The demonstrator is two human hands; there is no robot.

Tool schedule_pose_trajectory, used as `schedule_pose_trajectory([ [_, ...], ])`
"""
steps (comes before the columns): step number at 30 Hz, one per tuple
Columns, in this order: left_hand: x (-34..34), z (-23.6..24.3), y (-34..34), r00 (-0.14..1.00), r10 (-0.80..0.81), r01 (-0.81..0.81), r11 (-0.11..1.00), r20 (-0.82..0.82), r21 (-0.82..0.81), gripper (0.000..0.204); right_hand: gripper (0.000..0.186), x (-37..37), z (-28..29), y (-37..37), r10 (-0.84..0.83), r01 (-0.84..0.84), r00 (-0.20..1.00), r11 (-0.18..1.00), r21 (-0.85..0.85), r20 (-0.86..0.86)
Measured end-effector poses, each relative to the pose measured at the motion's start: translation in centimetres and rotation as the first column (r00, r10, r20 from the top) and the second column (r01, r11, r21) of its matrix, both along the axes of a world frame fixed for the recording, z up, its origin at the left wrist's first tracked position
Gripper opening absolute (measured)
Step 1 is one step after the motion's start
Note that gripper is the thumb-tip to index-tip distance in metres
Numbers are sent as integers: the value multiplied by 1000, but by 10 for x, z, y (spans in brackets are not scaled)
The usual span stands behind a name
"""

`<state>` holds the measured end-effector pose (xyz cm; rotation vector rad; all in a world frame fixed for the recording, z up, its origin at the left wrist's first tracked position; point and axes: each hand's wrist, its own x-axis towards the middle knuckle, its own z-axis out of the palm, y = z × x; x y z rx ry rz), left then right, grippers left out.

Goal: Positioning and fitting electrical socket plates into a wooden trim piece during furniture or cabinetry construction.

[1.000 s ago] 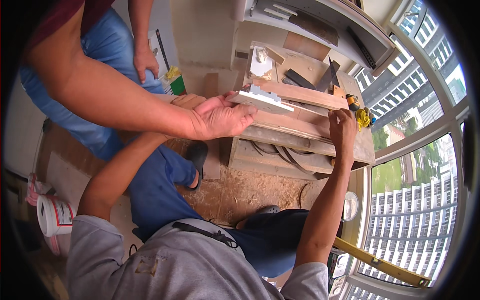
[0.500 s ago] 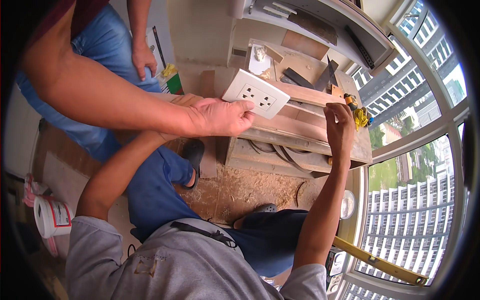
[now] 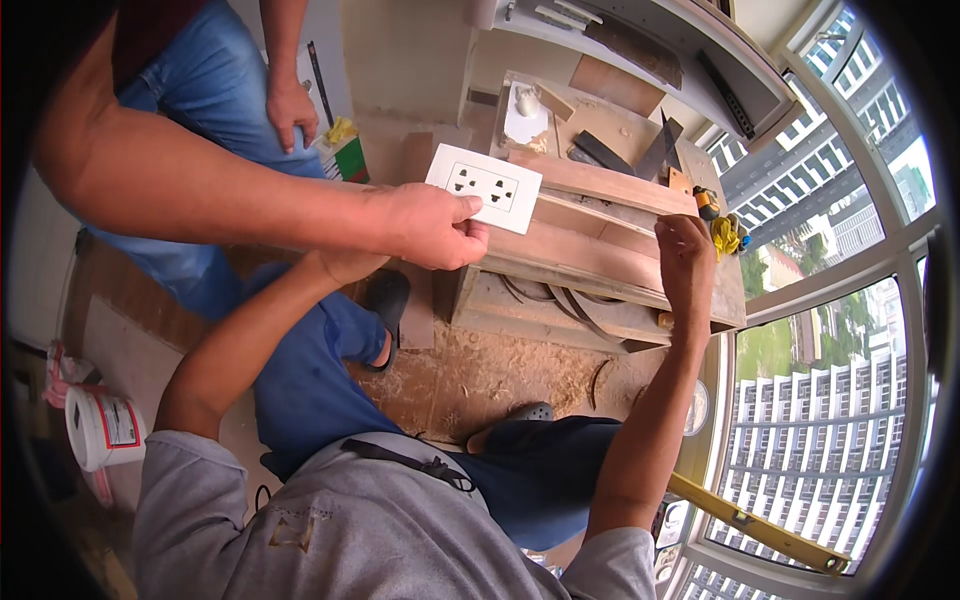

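Observation:
A co-worker's hand (image 3: pixel 440 232) holds a white double wall socket (image 3: pixel 487 190) in front of me, with the thumb on its near edge. My left hand (image 3: pixel 350 262) lies just under that person's forearm, and its fingers are hidden. At the right, over the near end of a long wooden board (image 3: pixel 600 185), is my right hand (image 3: pixel 687 255). Its fingers are curled in, and whatever they may hold is out of sight. A wooden cabinet frame (image 3: pixel 560 310) lies below the board.
Wood shavings (image 3: pixel 480 375) litter the floor by the cabinet. A handsaw (image 3: pixel 655 150), a dark strip (image 3: pixel 598 155) and a yellow tape measure (image 3: pixel 706 203) lie on the bench. A yellow level (image 3: pixel 760 525) leans by the window. A white bucket (image 3: pixel 103 430) stands at left.
The co-worker's hand has drawn the wall socket to the left and a little up, and turned it flatter. My right hand has shifted slightly down and right.

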<state>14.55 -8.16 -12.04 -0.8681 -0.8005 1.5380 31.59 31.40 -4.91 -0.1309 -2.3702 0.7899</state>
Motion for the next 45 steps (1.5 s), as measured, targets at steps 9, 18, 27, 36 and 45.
schedule_pose_trajectory([
  [9, 5, -58, -35, -139, -651, -538, 682, 746, 495, 40, 18, 13, -1, 14, -79, 81, 996, 996, -34, 48],
  [18, 23, -26, -22, -70, -784, -542, 549, 617, 636, 51, 17, 11, 1, 10, -69, 66, 996, 997, 42, 50],
  [27, 20, -22, -28, -91, -678, -515, 659, 730, 548, 50, 16, 7, -3, 5, -53, 51, 998, 997, 50, 45],
  [36, 23, -17, -20, -155, -723, -634, 595, 673, 493, 29, 10, 12, -10, 10, -44, 41, 998, 996, 75, 40],
  [45, 32, -15, -16, -178, -718, -640, 604, 673, 475, 36, 14, 15, -8, 8, -51, 45, 995, 997, 66, 86],
])
